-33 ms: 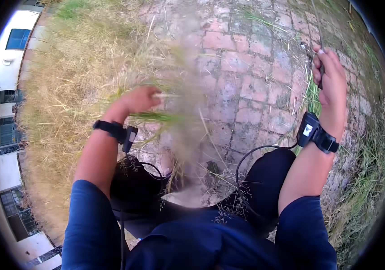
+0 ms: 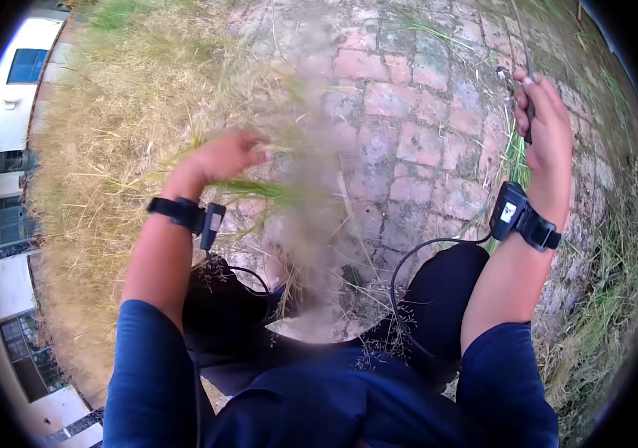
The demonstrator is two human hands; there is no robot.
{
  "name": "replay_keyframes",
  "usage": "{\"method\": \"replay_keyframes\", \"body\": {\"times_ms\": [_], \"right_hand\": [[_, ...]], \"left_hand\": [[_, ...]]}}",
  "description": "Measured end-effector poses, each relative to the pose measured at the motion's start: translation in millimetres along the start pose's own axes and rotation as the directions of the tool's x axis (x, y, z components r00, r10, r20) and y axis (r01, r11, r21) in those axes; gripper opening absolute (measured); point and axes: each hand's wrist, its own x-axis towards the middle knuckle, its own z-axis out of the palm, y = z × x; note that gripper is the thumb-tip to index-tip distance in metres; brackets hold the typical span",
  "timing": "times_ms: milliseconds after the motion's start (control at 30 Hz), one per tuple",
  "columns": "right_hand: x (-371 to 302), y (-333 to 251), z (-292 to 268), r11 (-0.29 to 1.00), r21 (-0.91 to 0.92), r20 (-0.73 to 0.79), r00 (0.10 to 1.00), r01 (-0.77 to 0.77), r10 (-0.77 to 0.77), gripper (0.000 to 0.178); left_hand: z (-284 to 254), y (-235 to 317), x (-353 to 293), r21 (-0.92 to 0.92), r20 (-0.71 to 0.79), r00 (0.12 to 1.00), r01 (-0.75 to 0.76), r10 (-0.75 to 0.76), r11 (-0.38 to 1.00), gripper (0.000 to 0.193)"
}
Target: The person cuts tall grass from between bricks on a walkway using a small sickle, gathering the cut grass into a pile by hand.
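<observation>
My left hand point(image 2: 231, 154) is curled in among tall grass at the left of the paving. Pale, blurred stems show at its fingertips, and a tuft of green grass point(image 2: 255, 189) sticks out just below it. How many stalks are in the grip is hidden. Over on the right, my right hand point(image 2: 546, 116) is closed round the dark handle point(image 2: 529, 123) of a thin, dark, rod-like tool point(image 2: 522, 37). The tool points away from me, and its far end runs out at the upper edge. A blurred grey-brown streak point(image 2: 315, 149) crosses the middle.
Dry, yellowish grass point(image 2: 102, 187) covers the left side, beside a white building point(image 2: 13, 112). Worn red bricks point(image 2: 390, 97) pave the middle. Cut green grass point(image 2: 514, 153) lies near my right wrist, with more grass point(image 2: 602, 313) heaped at right. A black cable point(image 2: 408, 257) loops over my knees.
My left hand has shifted slightly away from me, its fingers a little more spread at the tips. My right hand, with the rod-like tool, has moved very slightly away and to the left.
</observation>
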Motion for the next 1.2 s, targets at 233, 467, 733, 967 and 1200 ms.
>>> {"method": "replay_keyframes", "body": {"times_ms": [233, 467, 733, 967, 1200], "right_hand": [[-0.4, 8.0, 9.6, 0.999, -0.033, 0.023, 1.0, -0.005, 0.006, 0.026], [5.5, 6.0, -8.6, 1.0, -0.029, 0.013, 1.0, 0.011, -0.01, 0.027], [-33.2, 56.2, -61.1, 0.856, -0.492, 0.177, 0.946, -0.156, 0.273, 0.025], [-99.2, 133.6, -96.5, 0.758, -0.366, 0.214, 0.743, -0.54, 0.634, 0.021], [-116.5, 154.8, -96.3, 0.685, -0.381, 0.24, 0.649, -0.621, 0.722, 0.021]], "left_hand": [[-59.4, 123.9, -25.1, -0.112, -0.471, 0.819, -0.423, 0.327, 0.899, 0.026], [90.4, 178.7, 71.6, -0.019, -0.173, 0.808, -0.575, 0.564, 0.818, 0.017], [286.6, 31.8, 104.9, 0.445, -0.182, 0.72, -0.547, 0.67, 0.709, 0.018], [277.3, 14.6, 109.7, 0.251, 0.067, 0.975, -0.223, 0.213, 0.942, 0.028], [303.5, -15.0, 125.3, -0.686, 0.269, 0.931, 0.366, -0.248, 0.629, 0.039]]}}
